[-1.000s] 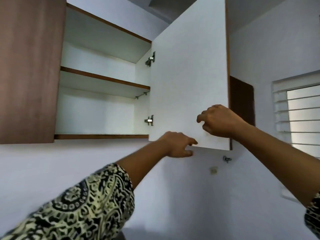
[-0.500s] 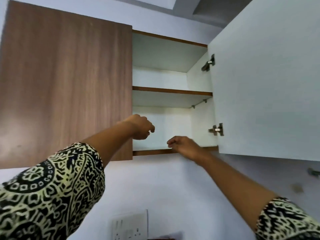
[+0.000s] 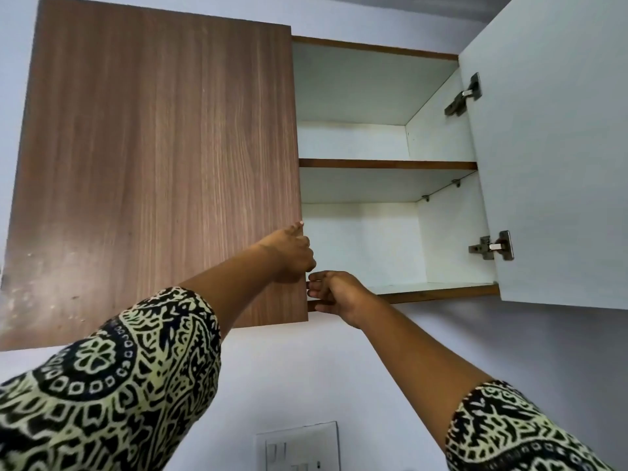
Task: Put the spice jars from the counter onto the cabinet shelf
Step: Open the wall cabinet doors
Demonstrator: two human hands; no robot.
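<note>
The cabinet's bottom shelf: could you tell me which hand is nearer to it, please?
Right. The right hand is at the bottom shelf's front edge; the left hand is higher up, gripping the closed door's edge.
</note>
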